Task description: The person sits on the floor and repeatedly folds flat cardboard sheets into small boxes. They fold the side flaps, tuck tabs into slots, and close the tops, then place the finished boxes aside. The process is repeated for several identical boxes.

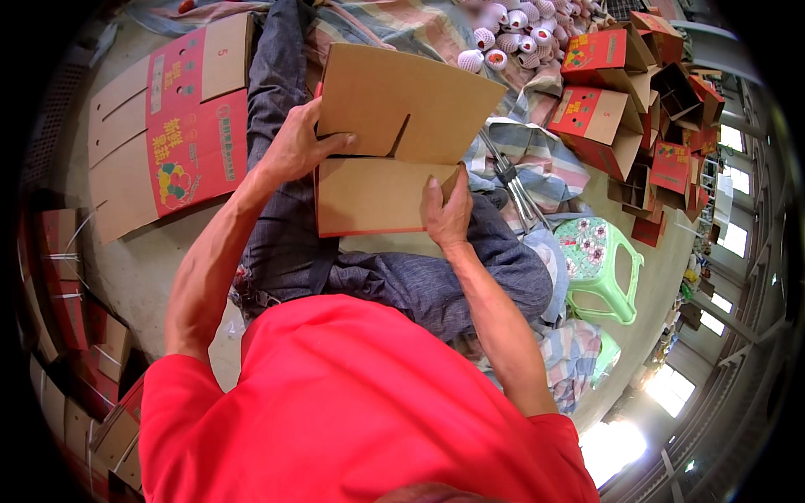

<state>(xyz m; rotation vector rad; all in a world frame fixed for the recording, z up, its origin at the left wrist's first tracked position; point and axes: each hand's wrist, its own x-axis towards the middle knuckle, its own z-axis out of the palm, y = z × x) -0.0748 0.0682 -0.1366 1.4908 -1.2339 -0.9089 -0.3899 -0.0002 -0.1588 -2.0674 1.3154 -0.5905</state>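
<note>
Across my lap is a brown cardboard carton [377,92], its plain side facing me and a thin red edge along the bottom. One large panel stands up at the far side, with a dark slit running into it. My left hand [295,144] grips the carton's left edge, thumb over the panel and fingers behind it. At the lower right corner, my right hand [449,211] holds the edge, thumb on the near face and fingers partly hidden behind the cardboard.
Flattened red and brown cartons [197,126] lie on the floor at left. Foam-netted fruit [524,33] is piled on a striped sheet [394,25] ahead. Red boxes [595,117] are heaped at far right, beyond a green plastic stool [599,260]. Strapped carton bundles [71,293] stand at lower left.
</note>
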